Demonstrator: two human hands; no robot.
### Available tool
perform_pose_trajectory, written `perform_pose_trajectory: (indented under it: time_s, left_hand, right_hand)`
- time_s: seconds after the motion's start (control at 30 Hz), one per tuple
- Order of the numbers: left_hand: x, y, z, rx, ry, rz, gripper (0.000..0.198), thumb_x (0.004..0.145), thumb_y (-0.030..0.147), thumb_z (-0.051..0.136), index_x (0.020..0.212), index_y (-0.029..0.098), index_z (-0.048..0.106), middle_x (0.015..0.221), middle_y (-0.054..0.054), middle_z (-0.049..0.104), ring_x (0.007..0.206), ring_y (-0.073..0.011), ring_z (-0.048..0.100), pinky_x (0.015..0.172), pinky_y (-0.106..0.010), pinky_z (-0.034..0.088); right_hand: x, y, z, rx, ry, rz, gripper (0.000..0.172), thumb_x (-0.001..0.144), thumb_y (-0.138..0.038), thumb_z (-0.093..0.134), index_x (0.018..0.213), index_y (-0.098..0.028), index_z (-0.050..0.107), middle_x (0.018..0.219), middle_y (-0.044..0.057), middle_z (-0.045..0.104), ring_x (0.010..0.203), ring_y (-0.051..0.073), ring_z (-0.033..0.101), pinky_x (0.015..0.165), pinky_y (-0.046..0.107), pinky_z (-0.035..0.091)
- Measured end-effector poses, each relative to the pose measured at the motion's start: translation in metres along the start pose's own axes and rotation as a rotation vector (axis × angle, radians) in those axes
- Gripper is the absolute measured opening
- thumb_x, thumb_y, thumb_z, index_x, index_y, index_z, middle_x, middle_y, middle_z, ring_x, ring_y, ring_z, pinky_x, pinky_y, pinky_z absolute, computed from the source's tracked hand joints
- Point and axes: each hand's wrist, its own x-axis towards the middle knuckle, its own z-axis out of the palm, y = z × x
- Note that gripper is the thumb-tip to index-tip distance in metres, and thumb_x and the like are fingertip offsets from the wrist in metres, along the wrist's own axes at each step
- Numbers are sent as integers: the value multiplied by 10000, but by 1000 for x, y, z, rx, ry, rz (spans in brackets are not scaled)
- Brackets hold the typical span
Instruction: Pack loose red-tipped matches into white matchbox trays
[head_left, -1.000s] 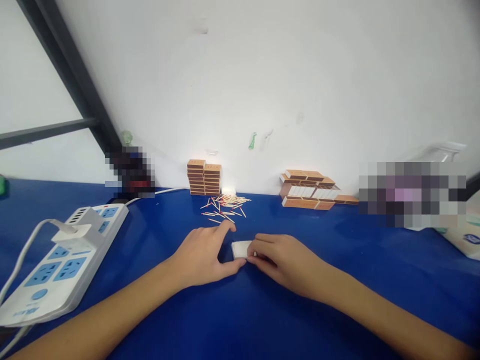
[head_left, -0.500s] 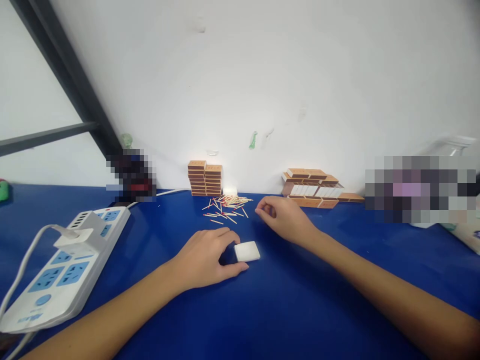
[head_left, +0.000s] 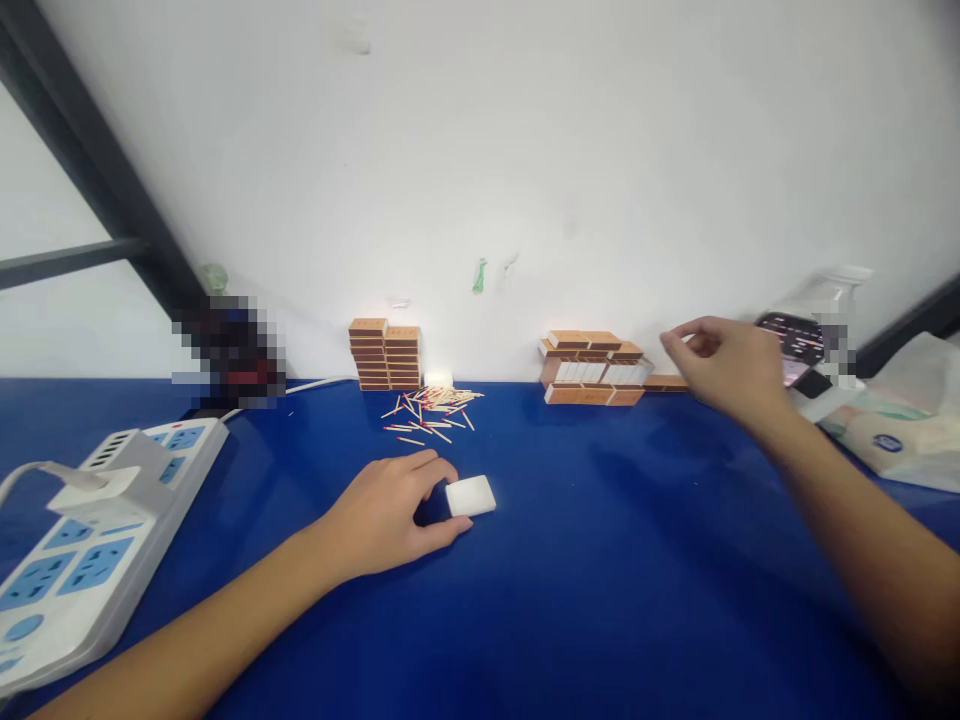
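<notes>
My left hand (head_left: 401, 515) rests on the blue table with its thumb and fingers gripping the ends of a small white matchbox tray (head_left: 472, 496). Beyond it lies a loose pile of red-tipped matches (head_left: 442, 398). My right hand (head_left: 731, 370) is raised over the table's right side, thumb and fingers curled into a pinch, and no held thing shows at the fingertips. Nearest to it are a flat row of brown matchbox pieces (head_left: 666, 384) by the wall and a stack of matchboxes and sleeves (head_left: 592, 370).
Two columns of matchboxes (head_left: 385, 358) stand against the wall, a white block (head_left: 439, 380) beside them. A power strip (head_left: 112, 540) with a plugged-in white adapter fills the left. At right are a phone (head_left: 791, 335) and a plastic tissue pack (head_left: 907, 430).
My right hand has swung away from the matches to the right and up, past the matchbox stack. The view has turned right. My left hand keeps its hold on the tray.
</notes>
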Motion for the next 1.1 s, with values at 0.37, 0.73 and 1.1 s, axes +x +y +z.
perform_pose_trajectory:
  time_s: [0.37, 0.73, 1.1]
  left_hand:
    - [2, 2, 1, 30, -22, -15, 303, 946, 509, 657, 1100, 249, 671, 866, 10, 626, 697, -162, 593, 612, -302, 399]
    - [-1, -1, 2, 61, 31, -47, 339, 911, 520, 706, 1076, 224, 689, 984, -36, 657, 868, -220, 648, 738, -352, 496]
    - [0, -4, -1, 83, 33, -78, 275, 947, 466, 658, 1059, 218, 693, 961, -23, 638, 846, -211, 636, 724, -360, 491]
  right_hand:
    - [-86, -146, 60, 509, -674, -138, 177, 897, -333, 669, 847, -178, 737, 756, 43, 732, 654, 162, 639, 601, 273, 477]
    - [-71, -177, 91, 281, -768, -175, 235, 880, -359, 718, 744, -168, 701, 689, 48, 721, 587, 151, 630, 553, 264, 424]
    - [-72, -172, 89, 133, -813, -339, 123, 941, -243, 647, 854, -175, 701, 838, 55, 744, 696, 162, 627, 624, 274, 384]
